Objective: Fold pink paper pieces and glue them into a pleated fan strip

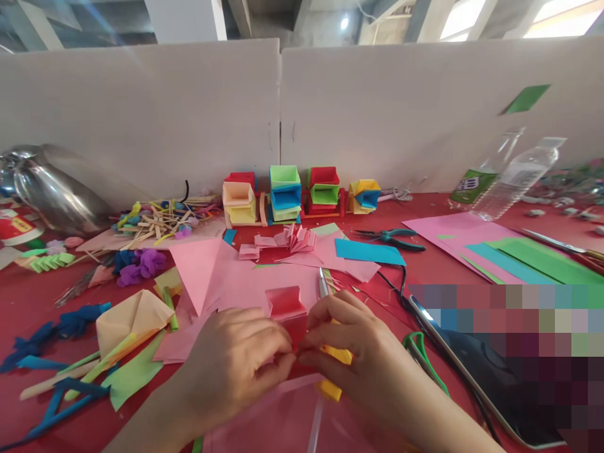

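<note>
A folded pink paper piece [285,302] stands upright near the middle of the head view, with an open fold at its top. My left hand [245,355] is closed at its left side, thumb and fingers pressed together on it. My right hand [344,343] pinches the right side of the same piece, its fingertips close to the left ones. The fingers hide the lower part of the paper. Yellow scissor handles [336,357] lie under my right hand, and their blade [323,283] shows beyond it. Pink sheets [245,277] lie behind and below.
Stacked coloured paper boxes [285,196] stand along the white partition [189,107]. Pliers [394,238], a blue strip [368,251] and a phone [486,371] are at the right, with two plastic bottles [519,176] behind. A metal jug [61,189] and craft pieces [141,267] lie left.
</note>
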Action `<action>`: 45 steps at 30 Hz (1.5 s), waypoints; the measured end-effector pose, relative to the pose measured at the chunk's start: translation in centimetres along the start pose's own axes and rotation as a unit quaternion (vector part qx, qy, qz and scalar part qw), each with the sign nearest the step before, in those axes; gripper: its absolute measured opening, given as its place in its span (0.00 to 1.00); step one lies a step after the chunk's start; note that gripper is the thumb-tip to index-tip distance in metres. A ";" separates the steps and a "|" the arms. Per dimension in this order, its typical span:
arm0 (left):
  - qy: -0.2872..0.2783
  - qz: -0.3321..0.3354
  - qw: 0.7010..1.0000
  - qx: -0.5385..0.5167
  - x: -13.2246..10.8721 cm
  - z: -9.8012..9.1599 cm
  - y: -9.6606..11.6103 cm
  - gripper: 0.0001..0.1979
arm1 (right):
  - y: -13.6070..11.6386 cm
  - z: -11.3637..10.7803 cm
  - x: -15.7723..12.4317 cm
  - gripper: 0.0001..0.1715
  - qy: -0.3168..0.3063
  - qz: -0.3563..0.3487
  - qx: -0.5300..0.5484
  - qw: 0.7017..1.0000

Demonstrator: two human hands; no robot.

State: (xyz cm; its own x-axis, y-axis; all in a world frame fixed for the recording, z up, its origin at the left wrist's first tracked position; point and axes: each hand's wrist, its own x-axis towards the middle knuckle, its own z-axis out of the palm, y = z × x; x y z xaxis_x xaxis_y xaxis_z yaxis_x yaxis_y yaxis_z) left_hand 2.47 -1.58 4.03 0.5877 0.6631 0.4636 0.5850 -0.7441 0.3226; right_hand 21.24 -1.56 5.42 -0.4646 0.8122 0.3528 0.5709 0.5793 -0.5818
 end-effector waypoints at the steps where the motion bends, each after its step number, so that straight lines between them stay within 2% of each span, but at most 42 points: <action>1: -0.001 0.004 1.000 0.013 -0.1 0.0 0.1 0.06 | 0.0 0.1 -0.1 0.07 -0.001 -0.013 -0.011 1.000; 7: 0.015 0.008 0.999 0.036 0.0 -0.6 0.3 0.06 | -0.2 0.2 -0.5 0.10 0.012 -0.089 -0.044 0.995; 10: 0.013 -0.010 0.999 0.041 0.1 -0.8 0.4 0.05 | -0.4 0.4 -0.6 0.12 0.013 -0.092 -0.067 0.993; 15: 0.029 -0.025 0.996 0.075 -0.1 -0.5 0.6 0.08 | -0.4 0.8 -0.5 0.08 0.024 -0.089 -0.100 0.991; 21: -0.013 -0.023 0.996 0.084 -0.2 0.0 0.6 0.09 | -0.2 1.3 -0.5 0.08 0.007 -0.101 -0.128 0.987; 26: -0.046 -0.058 0.995 0.069 -0.2 -0.2 0.5 0.05 | -0.4 1.7 -0.6 0.10 -0.011 -0.161 -0.192 0.968; 33: -0.032 -0.057 0.993 0.094 -0.2 -0.3 0.4 0.08 | -0.6 1.5 -0.4 0.06 0.017 -0.077 -0.136 0.988; 36: -0.023 -0.051 0.993 0.105 -0.1 0.0 0.6 0.06 | -0.6 1.7 -0.5 0.06 0.017 -0.091 -0.147 0.985; 40: -0.010 -0.059 0.993 0.099 -0.1 0.1 0.9 0.04 | -0.5 2.0 -0.7 0.09 0.027 -0.152 -0.181 0.971; 42: -0.006 -0.063 0.992 0.106 -0.1 -0.1 1.0 0.05 | -0.6 1.9 -0.7 0.11 0.042 -0.138 -0.172 0.974; 45: 0.026 -0.079 0.991 0.100 -0.1 -0.4 1.0 0.06 | -0.7 1.6 -0.6 0.09 0.087 -0.091 -0.103 0.987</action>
State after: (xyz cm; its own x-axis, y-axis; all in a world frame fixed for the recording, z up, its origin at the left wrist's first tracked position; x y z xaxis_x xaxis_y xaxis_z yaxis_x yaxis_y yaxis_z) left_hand 2.78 -2.41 4.61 0.4533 0.7608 0.4644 0.7697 -0.5969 0.2266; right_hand 20.03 -2.53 4.43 -0.4601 0.6819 0.5685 0.6223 0.7044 -0.3413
